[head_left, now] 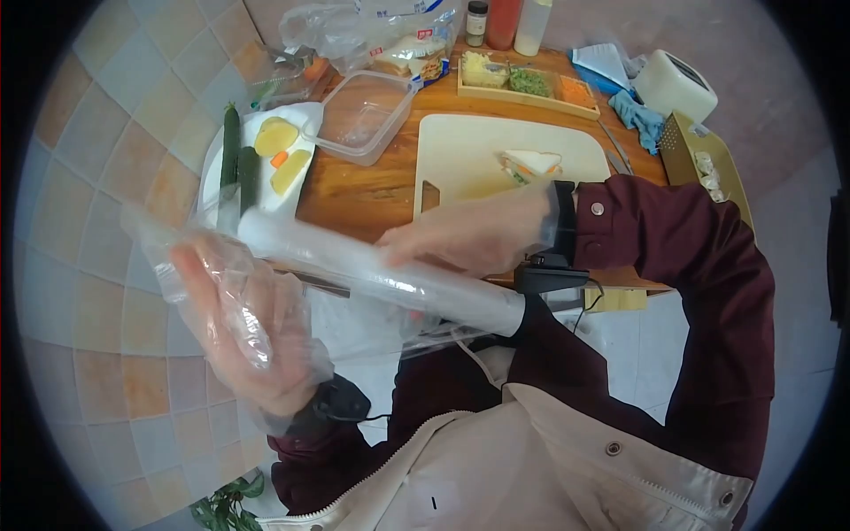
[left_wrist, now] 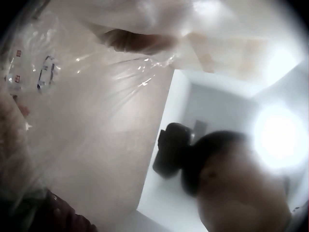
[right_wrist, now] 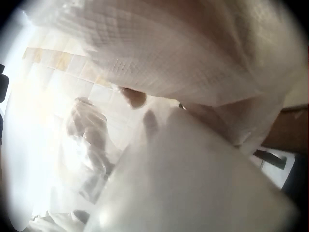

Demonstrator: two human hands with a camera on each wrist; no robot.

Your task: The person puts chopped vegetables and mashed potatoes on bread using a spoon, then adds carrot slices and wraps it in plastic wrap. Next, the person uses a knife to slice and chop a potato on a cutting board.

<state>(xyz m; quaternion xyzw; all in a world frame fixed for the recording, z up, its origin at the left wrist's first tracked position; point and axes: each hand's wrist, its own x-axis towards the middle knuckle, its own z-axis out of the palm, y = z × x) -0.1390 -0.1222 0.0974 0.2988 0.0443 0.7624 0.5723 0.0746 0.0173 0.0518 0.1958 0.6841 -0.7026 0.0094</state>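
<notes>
A whitish roll of clear plastic film [head_left: 390, 279] slants in front of the body in the head view. My right hand [head_left: 478, 230] grips it from above near its middle. Film trails off it to my left hand [head_left: 248, 319], whose bent fingers hold the film and are covered by it. Blurred film [left_wrist: 111, 96] spans much of the left wrist view. In the right wrist view, the roll [right_wrist: 193, 179] fills the lower part, and my film-covered left hand [right_wrist: 89, 128] shows beyond it. Some fingertips are hidden.
Behind the hands, a cutting board [head_left: 460, 133] bears a cut sandwich [head_left: 531, 165]. A clear plastic box [head_left: 363, 115] and a plate [head_left: 305, 115] with cucumbers stand left of it; a wooden tray [head_left: 531, 99] of fillings lies behind. The tiled wall [head_left: 97, 292] is close on the left.
</notes>
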